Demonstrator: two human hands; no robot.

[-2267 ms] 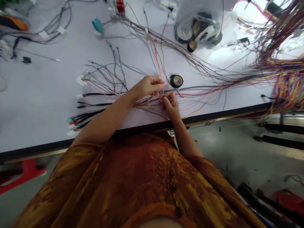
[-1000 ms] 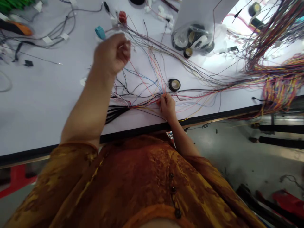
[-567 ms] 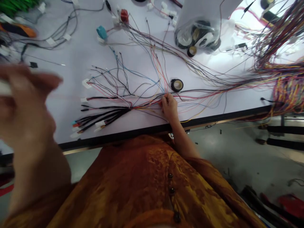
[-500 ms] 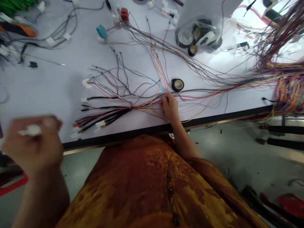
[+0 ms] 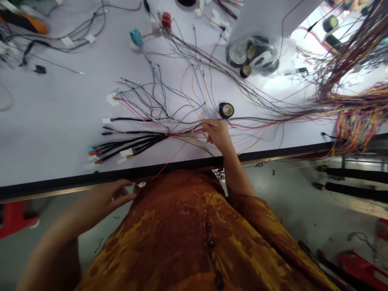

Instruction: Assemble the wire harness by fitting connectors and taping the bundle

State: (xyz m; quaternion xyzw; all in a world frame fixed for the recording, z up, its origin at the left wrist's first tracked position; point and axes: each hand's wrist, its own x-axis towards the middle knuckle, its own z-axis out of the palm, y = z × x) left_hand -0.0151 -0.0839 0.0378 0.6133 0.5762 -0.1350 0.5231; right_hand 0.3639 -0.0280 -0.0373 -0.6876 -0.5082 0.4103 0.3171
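A harness of thin coloured wires (image 5: 182, 121) fans out over the white table (image 5: 54, 129). My right hand (image 5: 217, 135) rests on it near the front edge, fingers closed on the wire bundle where the strands meet. My left hand (image 5: 110, 197) is down below the table edge, its fingertips pinched at the end of a single red wire (image 5: 169, 159) that carries a small white connector (image 5: 141, 184). That wire runs back up over the edge into the bundle. Black-taped branches (image 5: 130, 143) with white tags spread to the left.
A black tape roll (image 5: 226, 110) lies just beyond my right hand. A clear bag of tape rolls (image 5: 254, 52) sits at the back. A teal connector (image 5: 136, 36) and a red connector (image 5: 165, 19) lie far back. A dense mass of coloured wires (image 5: 357, 109) hangs off the right.
My left hand left the bundle, swept up and to the left with a white connector, then came down below the table edge, drawing a red wire out. My right hand stayed on the bundle.
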